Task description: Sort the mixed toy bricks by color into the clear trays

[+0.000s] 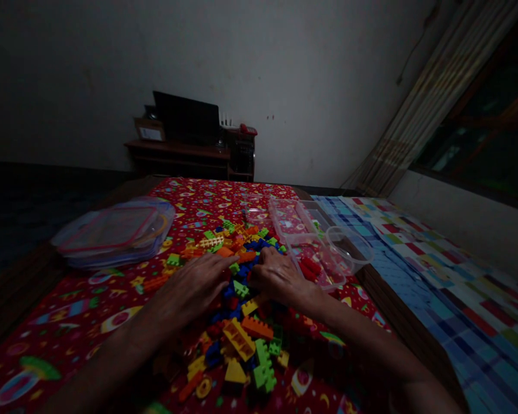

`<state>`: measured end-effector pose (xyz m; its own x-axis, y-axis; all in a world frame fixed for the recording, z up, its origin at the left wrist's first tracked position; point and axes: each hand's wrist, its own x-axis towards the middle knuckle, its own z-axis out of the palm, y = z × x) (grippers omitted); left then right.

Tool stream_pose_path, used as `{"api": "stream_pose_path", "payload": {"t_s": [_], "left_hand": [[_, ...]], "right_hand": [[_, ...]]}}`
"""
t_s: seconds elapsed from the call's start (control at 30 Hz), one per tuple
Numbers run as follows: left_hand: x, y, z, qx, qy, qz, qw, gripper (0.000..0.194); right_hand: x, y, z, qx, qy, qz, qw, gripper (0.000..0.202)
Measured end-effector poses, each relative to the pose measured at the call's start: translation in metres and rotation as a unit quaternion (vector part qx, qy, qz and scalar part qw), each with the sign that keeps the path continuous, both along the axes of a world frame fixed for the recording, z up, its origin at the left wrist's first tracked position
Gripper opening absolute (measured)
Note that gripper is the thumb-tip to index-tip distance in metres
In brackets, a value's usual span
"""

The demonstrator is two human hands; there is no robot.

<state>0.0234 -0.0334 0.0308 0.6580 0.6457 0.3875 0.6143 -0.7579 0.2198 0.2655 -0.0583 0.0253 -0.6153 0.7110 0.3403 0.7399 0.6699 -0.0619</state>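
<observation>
Toy-brick pile is on a red cloth, hands apart over it: left hand loosely bent on its left side, right hand curled on its right, can't tell if either's got a brick. Clear containers sit right of the pile, stacked lids left.

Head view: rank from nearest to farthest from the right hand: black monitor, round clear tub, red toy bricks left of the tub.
1. Red toy bricks, just right of the right hand.
2. Round clear tub, farther right.
3. Black monitor, ahead-left, across the room.
</observation>
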Motion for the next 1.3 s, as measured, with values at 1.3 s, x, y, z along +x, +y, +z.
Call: {"api": "stream_pose_path", "payload": {"t_s": [1.3], "left_hand": [[0.024,-0.027,0.008,0.016,-0.034,0.001,0.999,0.017]], "right_hand": [[0.002,-0.014,0.019,-0.302,0.477,-0.077,0.822,0.023]]}}
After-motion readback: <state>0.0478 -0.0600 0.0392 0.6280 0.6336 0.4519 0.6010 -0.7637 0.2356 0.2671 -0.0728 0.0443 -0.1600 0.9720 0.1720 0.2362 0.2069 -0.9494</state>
